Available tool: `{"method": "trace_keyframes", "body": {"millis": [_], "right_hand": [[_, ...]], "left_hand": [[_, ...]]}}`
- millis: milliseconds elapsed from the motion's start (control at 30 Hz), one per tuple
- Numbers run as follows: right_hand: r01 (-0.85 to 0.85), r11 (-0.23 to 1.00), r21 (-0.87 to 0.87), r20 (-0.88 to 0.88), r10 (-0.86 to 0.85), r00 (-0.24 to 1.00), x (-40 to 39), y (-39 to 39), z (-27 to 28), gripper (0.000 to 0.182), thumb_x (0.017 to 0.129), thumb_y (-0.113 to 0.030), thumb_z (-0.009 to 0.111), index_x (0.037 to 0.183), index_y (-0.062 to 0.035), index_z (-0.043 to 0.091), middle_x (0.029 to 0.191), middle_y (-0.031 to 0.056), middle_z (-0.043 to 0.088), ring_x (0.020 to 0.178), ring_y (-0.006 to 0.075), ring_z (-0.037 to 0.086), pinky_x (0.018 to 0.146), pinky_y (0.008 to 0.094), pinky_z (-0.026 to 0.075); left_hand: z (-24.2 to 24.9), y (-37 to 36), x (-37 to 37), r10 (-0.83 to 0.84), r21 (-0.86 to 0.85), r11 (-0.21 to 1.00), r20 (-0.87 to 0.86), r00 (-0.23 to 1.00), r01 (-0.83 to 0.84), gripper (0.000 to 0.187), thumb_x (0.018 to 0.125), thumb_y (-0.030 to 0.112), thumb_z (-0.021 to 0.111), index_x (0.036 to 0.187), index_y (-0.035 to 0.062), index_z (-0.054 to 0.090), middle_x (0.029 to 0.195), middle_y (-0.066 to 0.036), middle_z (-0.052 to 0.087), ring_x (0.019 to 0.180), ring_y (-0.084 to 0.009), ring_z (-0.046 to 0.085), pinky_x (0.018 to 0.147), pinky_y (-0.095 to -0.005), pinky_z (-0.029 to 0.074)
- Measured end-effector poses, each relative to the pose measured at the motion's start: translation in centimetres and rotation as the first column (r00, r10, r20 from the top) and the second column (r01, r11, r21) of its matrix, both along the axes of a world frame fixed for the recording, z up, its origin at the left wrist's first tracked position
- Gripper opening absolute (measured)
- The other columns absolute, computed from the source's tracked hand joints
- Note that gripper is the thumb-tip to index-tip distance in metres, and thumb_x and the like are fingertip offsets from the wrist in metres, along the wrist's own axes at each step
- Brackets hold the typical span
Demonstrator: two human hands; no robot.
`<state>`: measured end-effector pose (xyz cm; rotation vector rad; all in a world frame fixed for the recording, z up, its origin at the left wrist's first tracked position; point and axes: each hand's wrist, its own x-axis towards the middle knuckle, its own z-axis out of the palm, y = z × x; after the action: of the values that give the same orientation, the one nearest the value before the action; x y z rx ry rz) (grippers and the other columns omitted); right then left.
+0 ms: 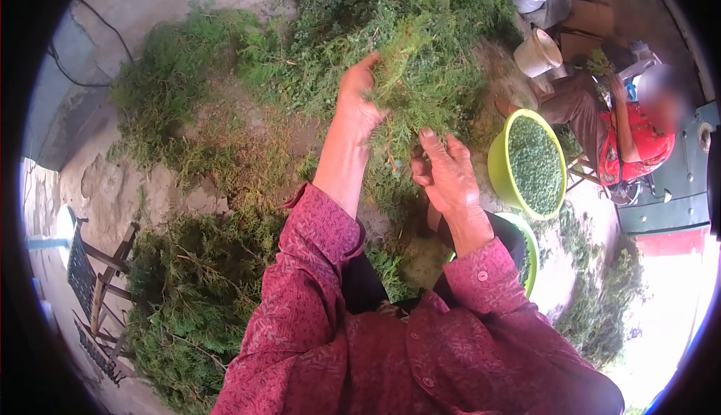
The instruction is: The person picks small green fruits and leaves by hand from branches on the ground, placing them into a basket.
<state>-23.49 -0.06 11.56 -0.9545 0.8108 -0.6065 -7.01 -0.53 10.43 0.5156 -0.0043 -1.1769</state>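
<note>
My left hand point(359, 98) is closed around a leafy evergreen branch point(409, 88), which fans out to the right in front of me. Just below and to the right of the branch is my right hand point(449, 171), its fingers curled together close to the foliage. Whatever lies between those fingers is hidden or too small to name. A yellow-green basin point(497, 161) full of small green cone-like pieces point(535, 163) stands right of my right hand. Partly covered by my right forearm is a second green basin point(532, 261).
Cut evergreen branches are heaped ahead point(330, 9) and at lower left point(180, 295). At right, a person in a red top point(638, 144) sits holding a sprig point(599, 63), near a white bucket point(538, 53). A wooden-framed chair point(101, 280) stands at left.
</note>
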Motion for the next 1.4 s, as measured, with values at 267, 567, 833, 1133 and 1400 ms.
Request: {"method": "trace_keyframes", "body": {"millis": [267, 567, 833, 1133, 1400], "right_hand": [[-0.293, 0.952, 0.087, -0.046, 0.298, 0.954, -2.8, 0.3, 0.4, 0.011, 0.084, -0.010, 0.054, 0.087, 0.0001, 0.052, 0.067, 0.0036, 0.050, 0.048, 0.0080, 0.042, 0.039, 0.0207, 0.029], [0.099, 0.953, 0.286, 0.057, -0.120, 0.991, 0.1, 0.3, 0.5, 0.017, 0.079, -0.013, 0.063, 0.091, -0.0038, 0.054, 0.079, 0.0056, 0.055, 0.061, 0.0161, 0.051, 0.045, 0.0213, 0.035], [-0.150, 0.977, 0.152, 0.040, 0.145, 0.989, -2.0, 0.8, 0.8, 0.005, 0.081, -0.009, 0.056, 0.082, -0.0043, 0.054, 0.067, 0.0068, 0.055, 0.043, 0.0107, 0.042, 0.038, 0.0201, 0.028], [0.086, 0.978, 0.189, -0.022, -0.083, 0.996, 1.8, -0.2, -0.4, 0.019, 0.079, -0.015, 0.062, 0.094, -0.0081, 0.051, 0.080, -0.0001, 0.054, 0.054, 0.0094, 0.048, 0.037, 0.0198, 0.030], [0.094, 0.952, 0.291, -0.012, -0.094, 0.995, 2.4, -0.9, -0.8, 0.014, 0.078, -0.010, 0.058, 0.090, -0.0063, 0.051, 0.079, 0.0073, 0.054, 0.049, 0.0146, 0.044, 0.037, 0.0210, 0.031]], "left_hand": [[-0.9, 1.5, 1.4, 0.114, -0.173, 0.979, 0.017, 0.993, -0.109, 0.022, 0.086, 0.013, 0.040, 0.102, -0.0009, 0.048, 0.076, -0.009, 0.053, 0.069, -0.0217, 0.056, 0.065, -0.0361, 0.051], [-3.4, 1.0, 0.3, 0.088, -0.238, 0.970, 0.131, 0.987, -0.054, 0.030, 0.076, -0.001, 0.055, 0.105, -0.0010, 0.048, 0.091, -0.007, 0.056, 0.082, -0.0168, 0.057, 0.071, -0.0300, 0.049], [-4.1, 0.3, 2.5, 0.114, 0.006, 0.993, 0.199, 0.973, -0.118, 0.020, 0.073, -0.002, 0.057, 0.092, 0.0010, 0.053, 0.080, -0.006, 0.057, 0.074, -0.0147, 0.057, 0.062, -0.0274, 0.047], [-3.8, -1.0, 0.3, 0.073, 0.004, 0.997, 0.161, 0.984, -0.075, 0.025, 0.082, 0.010, 0.043, 0.101, -0.0019, 0.052, 0.083, -0.010, 0.059, 0.067, -0.0204, 0.058, 0.059, -0.0298, 0.050], [-1.7, -0.7, 0.4, 0.093, 0.042, 0.995, -0.105, 0.990, -0.089, 0.034, 0.082, 0.005, 0.039, 0.114, -0.0035, 0.043, 0.092, -0.015, 0.057, 0.078, -0.0245, 0.059, 0.063, -0.0377, 0.051]]}}
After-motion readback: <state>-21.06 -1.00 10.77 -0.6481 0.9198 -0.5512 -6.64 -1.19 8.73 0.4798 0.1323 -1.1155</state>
